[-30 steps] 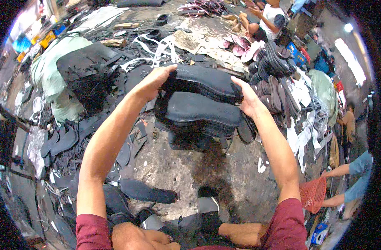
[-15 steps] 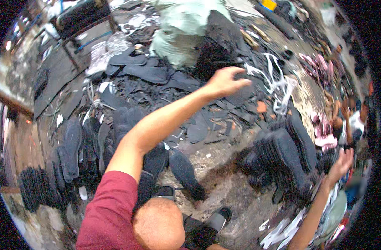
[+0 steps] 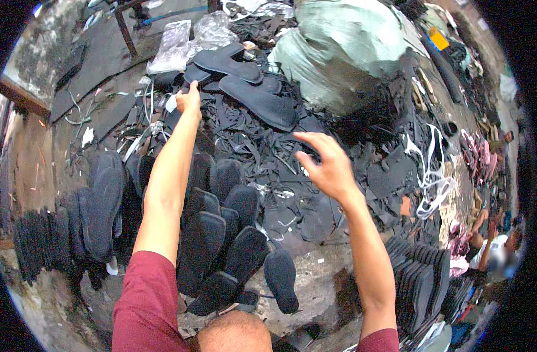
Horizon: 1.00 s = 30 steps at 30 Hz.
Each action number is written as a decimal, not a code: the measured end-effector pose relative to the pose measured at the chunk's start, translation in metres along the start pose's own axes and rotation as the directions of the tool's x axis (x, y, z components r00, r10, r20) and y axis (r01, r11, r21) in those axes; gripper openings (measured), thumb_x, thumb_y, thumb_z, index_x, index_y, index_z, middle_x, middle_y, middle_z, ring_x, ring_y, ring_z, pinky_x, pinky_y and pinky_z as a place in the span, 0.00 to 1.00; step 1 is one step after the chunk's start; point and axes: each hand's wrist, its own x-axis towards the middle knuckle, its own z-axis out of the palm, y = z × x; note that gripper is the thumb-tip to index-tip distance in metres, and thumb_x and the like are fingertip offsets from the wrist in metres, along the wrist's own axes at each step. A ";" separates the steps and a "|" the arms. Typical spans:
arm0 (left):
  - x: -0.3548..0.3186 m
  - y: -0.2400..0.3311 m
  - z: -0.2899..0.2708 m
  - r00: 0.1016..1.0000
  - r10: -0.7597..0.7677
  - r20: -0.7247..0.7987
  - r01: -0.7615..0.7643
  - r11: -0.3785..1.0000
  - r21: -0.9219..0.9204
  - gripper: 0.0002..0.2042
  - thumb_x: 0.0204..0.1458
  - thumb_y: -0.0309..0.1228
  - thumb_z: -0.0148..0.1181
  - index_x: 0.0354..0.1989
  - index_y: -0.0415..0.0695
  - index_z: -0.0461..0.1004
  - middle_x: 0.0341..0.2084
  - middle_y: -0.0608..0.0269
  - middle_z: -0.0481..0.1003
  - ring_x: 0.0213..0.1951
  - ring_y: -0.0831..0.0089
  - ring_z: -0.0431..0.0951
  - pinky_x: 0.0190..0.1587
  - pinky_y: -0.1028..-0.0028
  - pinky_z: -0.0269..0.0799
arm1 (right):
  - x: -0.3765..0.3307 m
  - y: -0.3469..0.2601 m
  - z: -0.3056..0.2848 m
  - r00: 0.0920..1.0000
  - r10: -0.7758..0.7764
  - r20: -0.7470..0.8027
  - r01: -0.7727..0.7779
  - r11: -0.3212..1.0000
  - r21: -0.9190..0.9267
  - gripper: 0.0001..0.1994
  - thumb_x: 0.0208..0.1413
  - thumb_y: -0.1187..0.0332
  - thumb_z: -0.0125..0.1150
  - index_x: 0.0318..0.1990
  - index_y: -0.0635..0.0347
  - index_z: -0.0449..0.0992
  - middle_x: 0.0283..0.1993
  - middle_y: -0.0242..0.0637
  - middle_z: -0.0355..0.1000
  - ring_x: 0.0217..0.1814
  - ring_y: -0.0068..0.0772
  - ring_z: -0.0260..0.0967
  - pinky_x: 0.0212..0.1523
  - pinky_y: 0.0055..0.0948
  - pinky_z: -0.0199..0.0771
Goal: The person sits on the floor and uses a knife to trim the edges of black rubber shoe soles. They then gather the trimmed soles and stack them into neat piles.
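My left hand [image 3: 188, 102] reaches far forward on the left, its fingers closed at the near edge of a black shoe sole [image 3: 196, 74]. Part of that grip is hidden. Beside it, more black soles [image 3: 260, 104] lie loosely on top of a heap of black scraps [image 3: 242, 136]. Over the same heap hovers my right hand [image 3: 329, 167], empty, with thumb and fingers apart. It is just short of the nearest long sole and does not appear to touch it.
Stacked black soles [image 3: 201, 246] stand under my left arm, with another row [image 3: 418, 281] at the right. A big pale green sack [image 3: 344, 53] bulges beyond the heap. White straps [image 3: 435, 176] lie right. A person [image 3: 496, 249] sits at the far right edge.
My left hand has swung from the middle of the heap to the soles at the far left. My right hand has come in from the far right. The view has shifted too.
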 end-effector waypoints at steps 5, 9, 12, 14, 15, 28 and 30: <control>-0.005 0.034 0.030 0.896 -0.382 0.225 0.420 0.895 -0.151 0.56 0.28 0.59 0.81 0.60 0.26 0.67 0.61 0.44 0.70 0.59 0.51 0.73 0.61 0.52 0.68 | 0.062 0.057 0.079 0.980 0.116 0.163 -0.105 0.992 -0.072 0.26 0.54 0.56 0.67 0.61 0.48 0.73 0.60 0.39 0.71 0.62 0.46 0.67 0.62 0.47 0.66; 0.019 0.043 0.044 0.870 -0.480 0.110 0.492 0.831 -0.260 0.53 0.32 0.44 0.83 0.65 0.28 0.62 0.64 0.45 0.67 0.61 0.53 0.71 0.64 0.56 0.66 | 0.146 0.073 0.130 0.976 0.108 0.188 -0.090 0.991 -0.103 0.52 0.38 0.37 0.75 0.72 0.40 0.59 0.70 0.51 0.60 0.72 0.57 0.57 0.69 0.53 0.59; 0.028 0.036 0.050 0.829 -0.508 0.232 0.559 0.764 -0.323 0.47 0.36 0.32 0.83 0.66 0.30 0.62 0.65 0.46 0.66 0.63 0.55 0.70 0.66 0.57 0.63 | 0.197 0.082 0.154 0.920 0.226 0.319 -0.151 0.958 -0.244 0.68 0.24 0.28 0.76 0.77 0.26 0.42 0.78 0.58 0.43 0.80 0.65 0.39 0.74 0.60 0.46; 0.029 0.031 0.048 0.795 -0.504 0.337 0.604 0.709 -0.365 0.46 0.35 0.30 0.82 0.65 0.32 0.63 0.64 0.47 0.67 0.62 0.56 0.70 0.65 0.58 0.64 | 0.215 0.095 0.166 0.849 0.350 0.395 -0.269 0.931 -0.247 0.68 0.23 0.27 0.75 0.76 0.20 0.42 0.80 0.56 0.38 0.81 0.62 0.38 0.74 0.64 0.44; 0.030 0.029 0.045 0.782 -0.492 0.382 0.619 0.684 -0.386 0.45 0.35 0.29 0.81 0.65 0.33 0.63 0.64 0.48 0.68 0.61 0.57 0.70 0.64 0.58 0.64 | 0.221 0.095 0.168 0.796 0.417 0.439 -0.341 0.908 -0.246 0.67 0.22 0.26 0.74 0.76 0.17 0.42 0.81 0.54 0.36 0.81 0.62 0.37 0.73 0.66 0.43; -0.035 0.028 0.005 0.924 -0.127 0.361 0.330 0.741 -0.584 0.42 0.32 0.23 0.75 0.61 0.41 0.61 0.51 0.54 0.72 0.55 0.59 0.72 0.55 0.60 0.71 | 0.165 0.099 0.156 0.895 0.364 0.257 -0.271 0.902 -0.336 0.59 0.24 0.25 0.73 0.71 0.25 0.55 0.73 0.55 0.50 0.78 0.62 0.44 0.72 0.76 0.33; -0.022 0.006 -0.010 0.928 -0.151 0.341 0.330 0.758 -0.562 0.40 0.31 0.22 0.73 0.59 0.41 0.62 0.50 0.55 0.73 0.52 0.59 0.74 0.53 0.59 0.72 | 0.172 0.104 0.147 0.839 0.423 0.342 -0.470 0.881 0.063 0.62 0.22 0.28 0.77 0.72 0.27 0.53 0.71 0.55 0.52 0.76 0.62 0.49 0.70 0.72 0.49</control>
